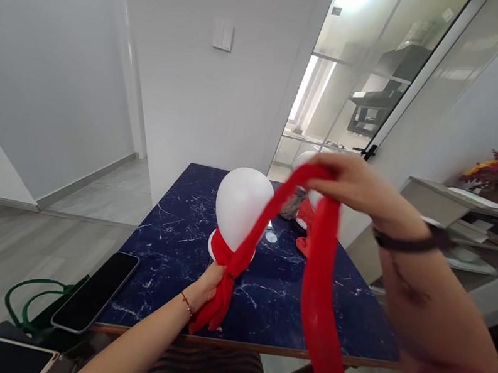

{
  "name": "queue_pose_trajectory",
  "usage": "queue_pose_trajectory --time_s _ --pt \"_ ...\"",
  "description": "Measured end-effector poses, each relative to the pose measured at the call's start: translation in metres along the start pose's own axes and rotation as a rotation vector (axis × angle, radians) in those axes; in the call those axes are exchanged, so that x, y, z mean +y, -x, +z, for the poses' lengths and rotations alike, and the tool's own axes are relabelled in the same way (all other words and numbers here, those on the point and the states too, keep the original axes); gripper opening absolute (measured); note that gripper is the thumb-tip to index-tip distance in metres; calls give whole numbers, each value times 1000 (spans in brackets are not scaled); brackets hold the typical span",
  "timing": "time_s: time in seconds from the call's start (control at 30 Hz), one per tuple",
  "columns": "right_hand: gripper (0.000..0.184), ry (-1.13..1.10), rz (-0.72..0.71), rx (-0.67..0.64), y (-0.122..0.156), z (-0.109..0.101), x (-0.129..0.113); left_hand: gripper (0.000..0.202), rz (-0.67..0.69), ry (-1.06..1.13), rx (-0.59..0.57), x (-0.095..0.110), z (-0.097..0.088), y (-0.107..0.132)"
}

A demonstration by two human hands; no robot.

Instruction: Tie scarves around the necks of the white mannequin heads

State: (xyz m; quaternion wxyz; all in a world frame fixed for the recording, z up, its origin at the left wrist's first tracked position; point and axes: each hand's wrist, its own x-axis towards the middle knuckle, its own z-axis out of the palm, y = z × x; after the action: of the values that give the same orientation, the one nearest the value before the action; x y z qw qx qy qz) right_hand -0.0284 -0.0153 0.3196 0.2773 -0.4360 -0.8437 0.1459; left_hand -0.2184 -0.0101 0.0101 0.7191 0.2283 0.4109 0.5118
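A smooth white egg-shaped form (242, 201), like a mannequin head, stands on a round white base (211, 247) on the dark blue table. A red scarf (319, 274) is wrapped around its lower part. At the front of the form, my left hand (211, 283) is closed on the gathered scarf, with a loose end hanging below it. My right hand (348, 179) is raised to the right and pinches the long part of the scarf. From there the cloth drops past the table's front edge, out of view at the bottom.
Partly hidden behind my right hand, another white form (305, 158) stands with red cloth (302, 243) by it. A phone (100, 289) overhangs the table's left edge near green straps (32, 297). A tablet-like device (7, 357) lies lower left. Shelves (469, 242) stand right.
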Motion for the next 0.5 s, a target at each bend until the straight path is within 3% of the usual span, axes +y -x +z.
queue_pose_trajectory --time_s 0.13,0.23,0.37,0.5 --pt "24 176 -262 -48 -106 27 -8 35 7 -1 12 0 -1 -1" --pt "24 203 -338 -154 -167 48 -2 34 -42 -20 24 -1 -3 -3" --pt "24 109 -175 -364 -215 73 22 27 -108 -53 33 0 -6 -6" --pt "26 -125 89 -467 -223 98 51 4 -173 -77 29 1 -5 -8"
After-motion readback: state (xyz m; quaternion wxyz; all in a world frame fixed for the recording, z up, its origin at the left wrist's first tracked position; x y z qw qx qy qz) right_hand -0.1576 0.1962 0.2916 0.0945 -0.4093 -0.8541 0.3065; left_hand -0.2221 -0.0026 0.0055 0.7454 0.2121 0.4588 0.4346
